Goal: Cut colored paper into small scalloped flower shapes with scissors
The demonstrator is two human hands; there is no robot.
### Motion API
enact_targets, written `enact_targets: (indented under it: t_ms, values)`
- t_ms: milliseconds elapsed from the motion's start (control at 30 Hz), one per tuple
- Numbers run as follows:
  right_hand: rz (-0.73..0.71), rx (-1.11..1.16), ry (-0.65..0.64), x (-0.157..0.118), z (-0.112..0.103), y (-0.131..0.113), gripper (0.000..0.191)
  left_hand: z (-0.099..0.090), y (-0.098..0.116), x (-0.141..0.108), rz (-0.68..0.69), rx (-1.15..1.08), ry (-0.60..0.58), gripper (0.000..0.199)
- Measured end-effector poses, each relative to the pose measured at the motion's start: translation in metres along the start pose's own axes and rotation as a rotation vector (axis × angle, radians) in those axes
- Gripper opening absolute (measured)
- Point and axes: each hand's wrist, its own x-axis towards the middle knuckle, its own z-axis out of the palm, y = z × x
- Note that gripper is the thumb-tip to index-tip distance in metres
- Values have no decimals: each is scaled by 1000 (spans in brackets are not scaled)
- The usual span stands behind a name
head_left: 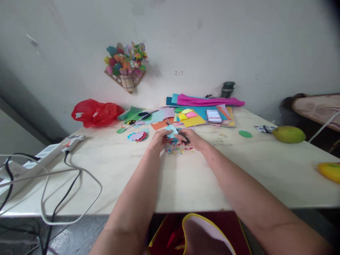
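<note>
Near the middle of the table, my left hand (158, 139) is closed on the edge of a light blue paper piece (172, 131). My right hand (193, 138) grips black-handled scissors (184, 137) at the right side of that piece; the blades are hard to make out. Small coloured paper scraps (175, 150) lie on the table below both hands. Left of my left hand rests a stack of scallop-edged paper shapes (137, 136), lilac on top. Behind the hands are coloured sheets, including a yellow one (193, 121) and an orange one (158, 125).
A red plastic bag (97, 112) sits back left, with another pair of scissors (145, 115) beside it. Power strips (47, 156) and looping cables occupy the left edge. On the right are a green paper circle (244, 134), a green-yellow fruit (289, 134) and a yellow fruit (329, 171).
</note>
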Motion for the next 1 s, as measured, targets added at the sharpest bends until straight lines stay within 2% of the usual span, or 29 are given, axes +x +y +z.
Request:
enact_targets:
  t_ms: [267,533,800,1000]
  values:
    - [24,-29,32,-3,5,-6,34,0,0,0,1,11,9,14]
    - [15,-44,31,1,3,0,33,-1,1,0,-1,18,11,16]
    - [53,-40,44,-2,6,-5,29,-6,2,0,-1,14,-52,14]
    - [58,-38,59,-2,8,-6,28,-6,4,0,-14,31,-36,14]
